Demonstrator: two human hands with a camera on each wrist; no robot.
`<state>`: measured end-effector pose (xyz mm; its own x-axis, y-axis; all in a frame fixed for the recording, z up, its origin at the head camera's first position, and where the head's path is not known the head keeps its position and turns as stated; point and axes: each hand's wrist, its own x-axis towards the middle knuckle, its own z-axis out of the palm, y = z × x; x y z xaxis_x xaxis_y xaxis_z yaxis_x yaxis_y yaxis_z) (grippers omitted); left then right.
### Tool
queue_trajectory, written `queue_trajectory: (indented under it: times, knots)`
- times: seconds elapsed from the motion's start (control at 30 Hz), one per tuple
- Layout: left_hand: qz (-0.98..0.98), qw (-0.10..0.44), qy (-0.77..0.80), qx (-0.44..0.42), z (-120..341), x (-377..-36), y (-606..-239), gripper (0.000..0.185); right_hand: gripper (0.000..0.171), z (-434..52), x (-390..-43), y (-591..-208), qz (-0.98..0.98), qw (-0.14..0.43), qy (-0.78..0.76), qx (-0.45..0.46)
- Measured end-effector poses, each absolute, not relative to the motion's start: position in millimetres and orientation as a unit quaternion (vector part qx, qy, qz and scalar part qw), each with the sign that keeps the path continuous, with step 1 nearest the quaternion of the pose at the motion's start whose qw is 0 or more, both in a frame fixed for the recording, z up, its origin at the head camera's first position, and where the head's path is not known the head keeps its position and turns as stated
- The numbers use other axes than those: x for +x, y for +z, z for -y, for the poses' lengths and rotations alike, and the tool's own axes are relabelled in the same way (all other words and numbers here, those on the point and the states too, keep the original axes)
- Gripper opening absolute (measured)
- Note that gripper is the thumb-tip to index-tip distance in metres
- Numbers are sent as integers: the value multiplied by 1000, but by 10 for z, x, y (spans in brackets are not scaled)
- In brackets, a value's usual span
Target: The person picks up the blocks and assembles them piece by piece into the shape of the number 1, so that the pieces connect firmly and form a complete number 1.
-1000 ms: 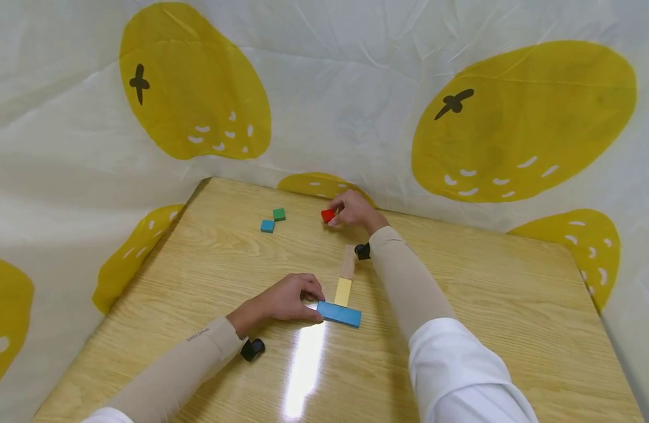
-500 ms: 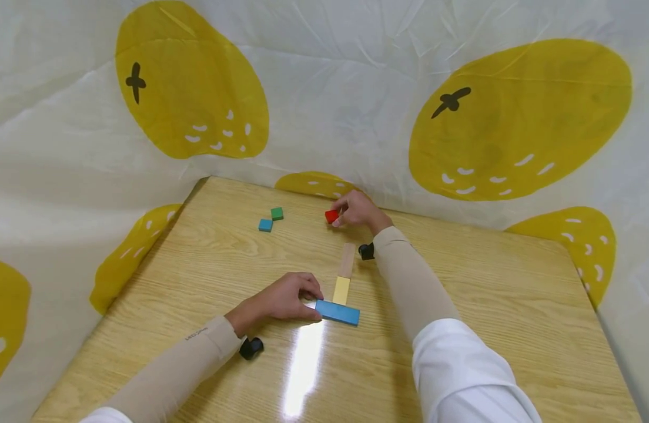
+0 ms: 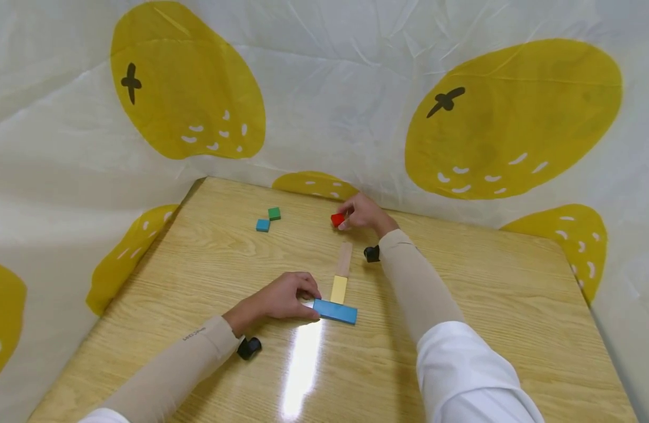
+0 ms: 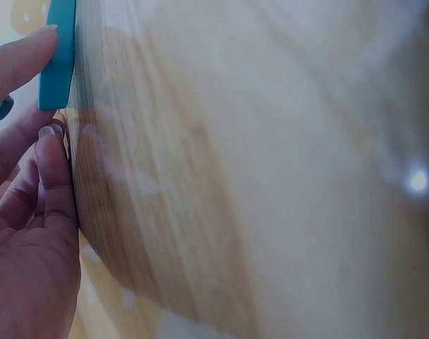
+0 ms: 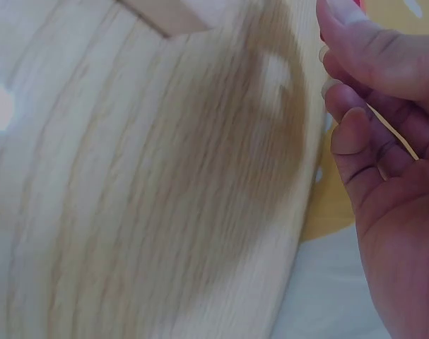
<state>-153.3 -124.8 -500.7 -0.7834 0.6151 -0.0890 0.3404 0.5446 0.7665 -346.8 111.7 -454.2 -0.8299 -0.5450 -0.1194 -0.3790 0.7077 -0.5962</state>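
Note:
In the head view, a long blue block (image 3: 336, 312) lies flat on the table, and the thumb and fingers of my left hand (image 3: 284, 296) pinch its left end. A yellow block (image 3: 338, 289) stretches away from its far side, followed end to end by a plain wood block (image 3: 344, 259). Beyond that far end, my right hand (image 3: 364, 212) pinches a small red block (image 3: 337, 220) between thumb and fingers. The left wrist view shows the blue block (image 4: 57, 60) at my fingertips. Only a sliver of red shows behind my right thumb (image 5: 384, 60) in the right wrist view.
A small green block (image 3: 274, 214) and a small blue block (image 3: 263, 225) lie close together toward the back left of the wooden table (image 3: 494, 329). White cloth (image 3: 330, 100) with big yellow fruit prints hangs behind the table's back edge.
My right hand has carried the red block a little to the right and slightly nearer, toward the line of the wood block. My left hand stays on the long blue block.

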Motion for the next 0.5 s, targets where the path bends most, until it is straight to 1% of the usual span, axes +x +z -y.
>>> queue_trajectory:
  times: [0.27, 0.5]
  knots:
    - [-862, 176, 388, 275, 1249, -1514, -4986, 32, 33, -1220, -3469, -4603, -913, 138, -279, -263]
    - [-862, 180, 386, 274, 1232, -1511, -4975, 33, 33, -1296, -3429, -4628, -913, 143, -286, -252]
